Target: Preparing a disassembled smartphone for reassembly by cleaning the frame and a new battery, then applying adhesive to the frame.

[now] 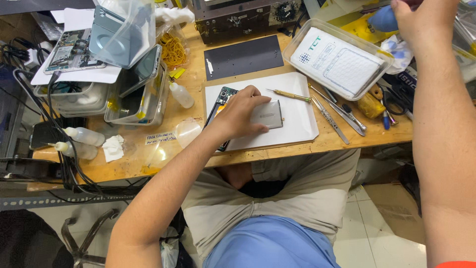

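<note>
Head view: the left hand [241,115] lies palm down on an opened phone [248,115] that rests on a white mat [297,121] at the front of the wooden bench [188,124]. The fingers [253,94] are spread a little and press flat on the phone rather than gripping it; its circuit end shows just beyond the fingertips, and its silver battery side sticks out to the right of the hand, under the thumb side. The phone's dark edge runs along the mat's left border, below the wrist.

The right hand [421,20] is raised at the top right corner, fingers curled together around a blue blower bulb [383,20], whose rounded end shows to the left of the knuckles. It is well apart from the phone.

On the mat, just right of the phone, lies a small screwdriver [290,95] with a yellow handle. Tweezers [329,119] and other metal tools lie beside the mat's right edge. Behind the mat sits a clear tray [302,42] holding a white packet [337,62], and a black mat [243,57] lies to its left. A small squeeze bottle [181,95] lies left of the white mat.
</note>
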